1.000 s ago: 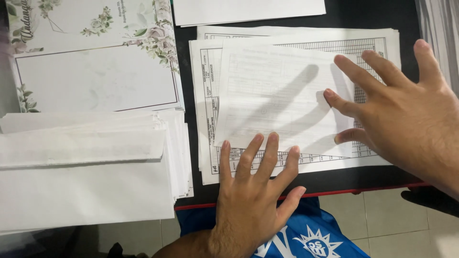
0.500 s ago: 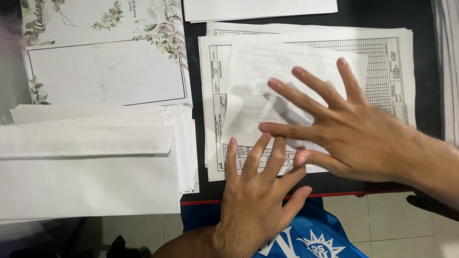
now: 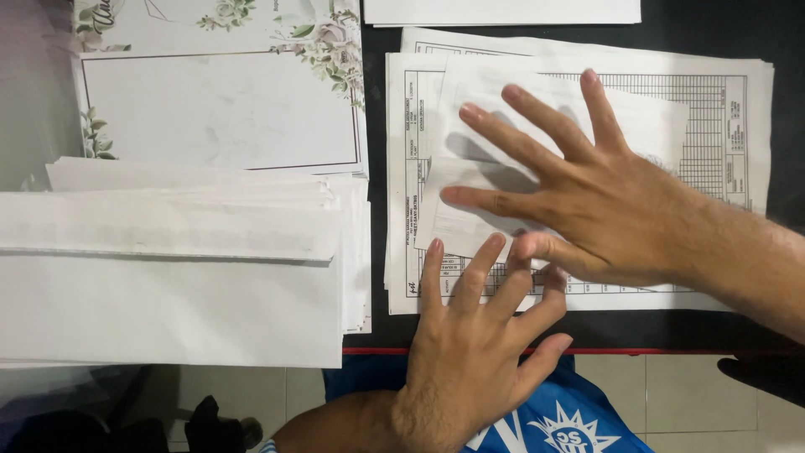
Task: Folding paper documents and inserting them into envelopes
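Note:
A folded white sheet (image 3: 654, 117) lies on top of a stack of printed forms with tables (image 3: 721, 126) on a dark table. My right hand (image 3: 587, 193) lies flat on the folded sheet with its fingers spread, pointing left. My left hand (image 3: 478, 335) reaches over the table's near edge; its fingertips rest on the lower edge of the forms and touch the folded sheet's bottom edge. Neither hand grips anything.
A thick pile of white envelopes (image 3: 168, 285) fills the left side. Behind it lies a flower-bordered card (image 3: 218, 109). More white paper (image 3: 503, 10) sits at the far edge. The black table (image 3: 671, 331) has a red front edge; tiled floor shows below.
My right hand has slid from the right side leftward across the folded sheet, pressing it flat. My left hand has stayed at the sheet's lower edge. The camera view shifted left.

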